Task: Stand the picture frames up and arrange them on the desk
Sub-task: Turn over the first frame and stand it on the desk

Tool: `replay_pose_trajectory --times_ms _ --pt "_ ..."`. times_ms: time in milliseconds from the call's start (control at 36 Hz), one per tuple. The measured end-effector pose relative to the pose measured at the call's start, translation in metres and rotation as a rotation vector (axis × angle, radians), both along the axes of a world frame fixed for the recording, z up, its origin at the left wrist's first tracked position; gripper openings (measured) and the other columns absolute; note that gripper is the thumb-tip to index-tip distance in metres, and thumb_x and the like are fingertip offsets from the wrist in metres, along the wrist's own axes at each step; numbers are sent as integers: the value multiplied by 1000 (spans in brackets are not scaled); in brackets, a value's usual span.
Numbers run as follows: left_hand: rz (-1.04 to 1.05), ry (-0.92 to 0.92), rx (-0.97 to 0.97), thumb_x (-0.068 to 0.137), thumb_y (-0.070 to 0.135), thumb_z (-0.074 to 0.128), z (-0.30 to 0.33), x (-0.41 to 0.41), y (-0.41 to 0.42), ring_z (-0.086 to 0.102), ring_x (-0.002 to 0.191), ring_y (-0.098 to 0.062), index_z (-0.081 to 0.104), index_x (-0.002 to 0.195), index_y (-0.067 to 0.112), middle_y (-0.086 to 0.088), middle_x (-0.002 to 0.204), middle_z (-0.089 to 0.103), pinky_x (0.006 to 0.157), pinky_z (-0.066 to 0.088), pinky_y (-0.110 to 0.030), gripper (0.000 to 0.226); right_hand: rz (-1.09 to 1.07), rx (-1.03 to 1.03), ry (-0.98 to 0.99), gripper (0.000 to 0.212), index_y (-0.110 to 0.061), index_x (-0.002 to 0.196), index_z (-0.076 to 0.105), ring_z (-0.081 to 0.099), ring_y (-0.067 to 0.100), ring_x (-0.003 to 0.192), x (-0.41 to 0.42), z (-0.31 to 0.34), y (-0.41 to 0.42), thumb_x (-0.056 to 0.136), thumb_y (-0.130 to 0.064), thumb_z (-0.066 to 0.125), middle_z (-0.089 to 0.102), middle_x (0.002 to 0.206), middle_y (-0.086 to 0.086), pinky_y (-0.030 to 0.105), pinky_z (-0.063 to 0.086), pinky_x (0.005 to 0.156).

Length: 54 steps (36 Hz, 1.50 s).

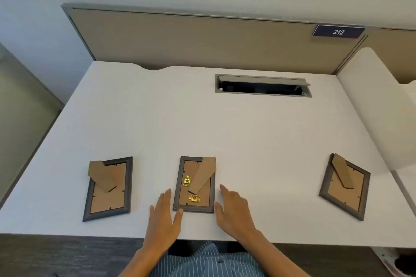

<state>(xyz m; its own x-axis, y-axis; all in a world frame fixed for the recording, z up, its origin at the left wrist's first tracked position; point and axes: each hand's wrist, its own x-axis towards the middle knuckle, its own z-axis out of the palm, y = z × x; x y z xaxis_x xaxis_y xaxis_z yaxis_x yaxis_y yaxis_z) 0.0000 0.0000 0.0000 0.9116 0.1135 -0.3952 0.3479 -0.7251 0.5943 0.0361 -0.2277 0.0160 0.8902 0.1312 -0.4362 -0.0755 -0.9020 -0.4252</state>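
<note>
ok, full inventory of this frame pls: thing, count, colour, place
picture frames: 3, grey with brown backing, face down along the desk's near edge: left frame, middle frame, right frame
desk: 1, white, fills the view
cable hatch: 1, grey, open, far side of the desk
partition: 1, tan, behind the desk
number plate: 1, dark, reads 212, on the partition's right end
left hand: open, beside the middle frame's left edge
right hand: open, beside its right edge
</note>
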Motion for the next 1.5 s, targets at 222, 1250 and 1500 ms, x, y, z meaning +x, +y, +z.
replay_pose_trajectory --times_ms 222,1250,1500 --pt "22 25 -60 104 33 56 3 -6 -14 7 161 -21 3 166 23 -2 174 11 130 2 -48 82 -164 244 121 61 -26 163 40 54 22 144 -10 6 23 107 -37 62 58 158 -1 34 46 118" --pt "24 -379 -152 85 19 84 79 52 1 62 89 -13 76 114 15 -1 99 61 76 48 -9 30 -184 453 -240 30 -21 131 78 61 4 87 39 57 4 103 -10 75 56 111 0 5 49 78" --pt "11 -472 -193 89 32 79 95 88 11 65 81 -11 73 92 20 8 87 68 70 52 -17 13 -29 475 -413 14 -7 116 73 64 23 106 78 77 -2 106 -3 63 66 111 3 27 53 91"
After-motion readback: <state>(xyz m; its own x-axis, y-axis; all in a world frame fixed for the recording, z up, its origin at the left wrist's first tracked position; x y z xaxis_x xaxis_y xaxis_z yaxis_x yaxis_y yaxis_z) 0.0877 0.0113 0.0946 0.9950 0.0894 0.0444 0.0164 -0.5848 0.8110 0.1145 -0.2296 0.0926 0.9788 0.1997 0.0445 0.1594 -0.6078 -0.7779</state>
